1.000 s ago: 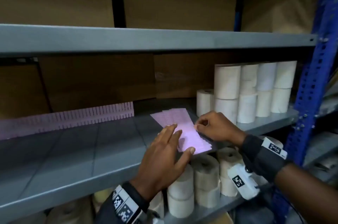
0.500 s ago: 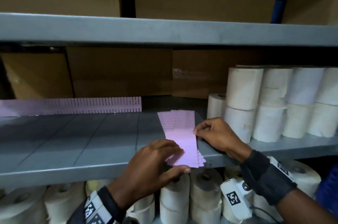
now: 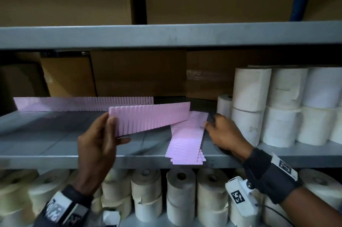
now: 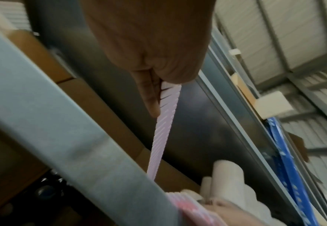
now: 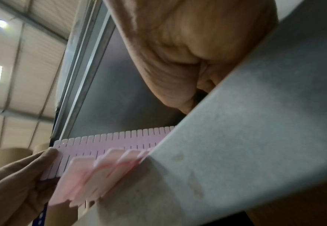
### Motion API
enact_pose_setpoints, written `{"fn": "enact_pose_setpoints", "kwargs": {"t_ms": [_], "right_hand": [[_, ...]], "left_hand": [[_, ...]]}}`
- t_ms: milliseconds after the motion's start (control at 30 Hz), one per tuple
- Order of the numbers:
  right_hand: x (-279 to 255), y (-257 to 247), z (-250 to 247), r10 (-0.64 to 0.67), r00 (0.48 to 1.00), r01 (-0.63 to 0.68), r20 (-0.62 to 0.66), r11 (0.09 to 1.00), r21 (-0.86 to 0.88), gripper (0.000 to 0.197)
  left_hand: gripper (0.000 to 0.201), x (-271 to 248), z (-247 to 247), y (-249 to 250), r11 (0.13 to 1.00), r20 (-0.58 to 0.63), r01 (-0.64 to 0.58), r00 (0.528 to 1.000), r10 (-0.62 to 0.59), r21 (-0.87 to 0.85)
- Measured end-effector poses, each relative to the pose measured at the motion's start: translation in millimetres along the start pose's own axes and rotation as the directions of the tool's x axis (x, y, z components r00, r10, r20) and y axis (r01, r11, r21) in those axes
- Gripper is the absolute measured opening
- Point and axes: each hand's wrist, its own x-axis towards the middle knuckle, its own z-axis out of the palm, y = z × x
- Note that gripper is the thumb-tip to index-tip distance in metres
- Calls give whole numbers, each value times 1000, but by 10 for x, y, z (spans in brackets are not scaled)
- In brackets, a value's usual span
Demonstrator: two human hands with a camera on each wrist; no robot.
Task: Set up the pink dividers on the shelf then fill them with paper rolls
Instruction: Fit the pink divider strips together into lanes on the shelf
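Observation:
My left hand (image 3: 116,131) pinches the left end of one pink slotted divider (image 3: 149,118) and holds it on edge above the grey shelf (image 3: 55,160). In the left wrist view the same divider (image 4: 164,130) runs away from my fingers (image 4: 151,97). A stack of pink dividers (image 3: 187,139) lies flat, overhanging the shelf's front edge. My right hand (image 3: 210,122) grips the stack's right edge with curled fingers. Another divider (image 3: 83,103) stands along the back. White paper rolls (image 3: 268,106) are stacked at the right. The right wrist view shows the stack's ends (image 5: 93,175) and the held divider (image 5: 108,145).
Brown cartons (image 3: 138,73) line the back of the shelf. The shelf above (image 3: 166,35) hangs low over the work area. Several more paper rolls (image 3: 181,195) fill the shelf below. Bare shelf surface lies between the back divider and the front edge.
My left hand has lifted one divider off the stack, turned it on edge and carried it left. My right hand stays at the stack's right edge.

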Motion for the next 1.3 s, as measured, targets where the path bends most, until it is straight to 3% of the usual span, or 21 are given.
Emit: {"fn": "enact_pose_setpoints", "kwargs": {"t_ms": [167, 333, 667, 833, 1000, 1100, 1300], "right_hand": [[-58, -166, -46, -31, 994, 19, 108, 994, 107, 21], [-16, -499, -172, -175, 979, 151, 100, 967, 206, 17], [226, -1737, 113, -315, 915, 222, 250, 914, 339, 10], [353, -2529, 544, -415, 890, 317, 188, 861, 398, 11], [534, -3230, 1132, -476, 869, 368, 132, 802, 470, 18], [682, -3588, 1491, -500, 860, 400, 98, 783, 477, 10], [938, -4187, 2172, -495, 865, 388, 83, 764, 516, 14]], "left_hand": [[28, -102, -324, -12, 975, -162, 151, 971, -177, -161], [31, -224, -673, -20, 969, -246, 168, 946, -210, -183], [30, -73, -1708, 3, 971, -385, 188, 893, -233, -150], [26, 68, -2479, -77, 978, -423, 208, 885, -194, -12], [40, 215, -3249, -214, 956, -379, 240, 911, -162, 169], [47, 312, -3665, -250, 922, -333, 228, 936, -119, 312], [34, 432, -4246, -414, 869, -373, 251, 924, -84, 426]]}}
